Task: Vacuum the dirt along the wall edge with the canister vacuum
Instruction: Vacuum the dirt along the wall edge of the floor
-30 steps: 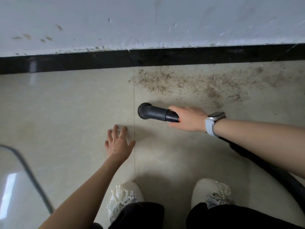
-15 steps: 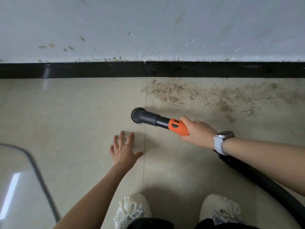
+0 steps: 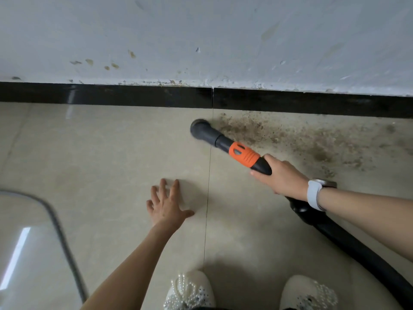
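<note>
My right hand, with a watch on the wrist, grips the black and orange vacuum nozzle. The nozzle's round mouth is on the floor just below the black skirting, at the left end of a brown dirt patch that runs right along the wall. A black hose trails from the handle to the lower right. With fingers spread, my left hand rests flat on the tile left of the grout line.
A white scuffed wall rises above the skirting. A grey cord curves across the floor at lower left. My two white beaded shoes stand at the bottom edge. Beige floor tiles lie left of the dirt.
The nozzle has moved up from mid-floor to the skirting at the dirt's left end, showing its orange section. My left hand stays flat on the tile.
</note>
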The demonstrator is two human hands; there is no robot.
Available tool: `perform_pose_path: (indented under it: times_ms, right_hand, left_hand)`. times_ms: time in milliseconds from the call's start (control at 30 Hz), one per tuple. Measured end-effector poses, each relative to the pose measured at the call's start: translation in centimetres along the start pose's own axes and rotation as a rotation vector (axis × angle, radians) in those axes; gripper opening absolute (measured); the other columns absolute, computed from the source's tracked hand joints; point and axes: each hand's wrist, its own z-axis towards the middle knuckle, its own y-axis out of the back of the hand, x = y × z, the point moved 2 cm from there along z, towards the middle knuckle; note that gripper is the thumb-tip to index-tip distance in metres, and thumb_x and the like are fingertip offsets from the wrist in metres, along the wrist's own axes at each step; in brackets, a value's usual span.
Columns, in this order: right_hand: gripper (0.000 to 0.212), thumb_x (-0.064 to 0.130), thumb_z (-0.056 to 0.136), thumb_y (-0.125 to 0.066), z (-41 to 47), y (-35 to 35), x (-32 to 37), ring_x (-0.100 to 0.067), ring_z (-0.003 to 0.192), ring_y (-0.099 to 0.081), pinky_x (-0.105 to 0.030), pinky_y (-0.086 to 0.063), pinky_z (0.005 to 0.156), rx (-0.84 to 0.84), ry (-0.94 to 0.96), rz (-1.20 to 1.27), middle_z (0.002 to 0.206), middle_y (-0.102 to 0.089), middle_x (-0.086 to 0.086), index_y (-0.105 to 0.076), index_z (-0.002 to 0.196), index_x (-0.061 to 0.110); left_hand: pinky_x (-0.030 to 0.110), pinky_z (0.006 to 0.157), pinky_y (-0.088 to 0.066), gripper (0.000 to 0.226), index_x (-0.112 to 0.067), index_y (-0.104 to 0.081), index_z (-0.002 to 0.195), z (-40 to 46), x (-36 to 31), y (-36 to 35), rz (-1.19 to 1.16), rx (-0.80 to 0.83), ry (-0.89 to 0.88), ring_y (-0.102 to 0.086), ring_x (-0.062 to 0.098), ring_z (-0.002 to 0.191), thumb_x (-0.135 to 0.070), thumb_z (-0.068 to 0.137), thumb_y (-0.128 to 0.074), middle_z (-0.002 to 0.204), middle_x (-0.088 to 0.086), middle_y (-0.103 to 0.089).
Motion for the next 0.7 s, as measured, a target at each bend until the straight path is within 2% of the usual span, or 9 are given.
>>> perform_pose_path:
  times_ms: [133,200,333,500,700]
  right_hand:
    - [0.028,0.042,0.089,-0.056,1.0,0.9,0.6,-0.024,0.047,-0.052,-0.036,-0.048,0.051,-0.142,-0.051,0.094,0.069,-0.057,-0.007,-0.039,0.086,0.02]
    - [0.028,0.042,0.089,-0.056,0.7,0.3,0.8,-0.021,0.045,-0.051,-0.032,-0.045,0.046,-0.089,-0.032,0.115,0.068,-0.055,-0.005,-0.037,0.081,0.024]
    - [0.03,0.044,0.09,-0.055,-0.1,-0.5,0.7,-0.014,0.044,-0.048,-0.026,-0.038,0.045,0.024,0.037,-0.02,0.065,-0.052,0.001,-0.032,0.077,0.029]
    - [0.028,0.043,0.091,-0.054,0.4,1.7,-0.8,-0.02,0.048,-0.05,-0.031,-0.042,0.048,-0.103,-0.05,0.027,0.068,-0.053,-0.003,-0.04,0.091,0.019]
    - [0.03,0.042,0.09,-0.055,-1.0,2.4,-3.6,-0.021,0.046,-0.049,-0.028,-0.039,0.046,-0.19,-0.142,0.002,0.063,-0.051,-0.003,-0.04,0.09,0.016]
  left_hand:
    - [0.045,0.114,-0.009,0.102,-0.034,-0.004,0.15,0.1,-0.3,0.2,-0.004,0.017,0.01,0.011,0.03,0.143,-0.054,0.075,-0.07,0.157,0.0,0.012]
    - [0.046,0.115,-0.009,0.102,-0.033,-0.003,0.15,0.0,-0.4,0.3,-0.006,0.024,0.011,0.012,0.031,0.144,-0.053,0.075,-0.07,0.157,0.001,0.013]
    - [0.047,0.115,-0.009,0.102,-0.032,-0.002,0.15,0.0,-0.4,0.3,-0.012,0.023,0.014,0.012,0.031,0.144,-0.051,0.076,-0.071,0.157,0.001,0.014]
    - [0.046,0.115,-0.012,0.103,-0.033,-0.003,0.15,0.0,-0.7,0.4,-0.026,0.022,0.043,0.011,0.03,0.144,-0.049,0.076,-0.073,0.158,0.001,0.012]
    - [0.045,0.115,-0.013,0.101,-0.035,-0.008,0.149,-0.2,-0.7,0.3,-0.102,0.005,0.066,0.01,0.025,0.144,-0.044,0.074,-0.075,0.157,-0.004,0.01]
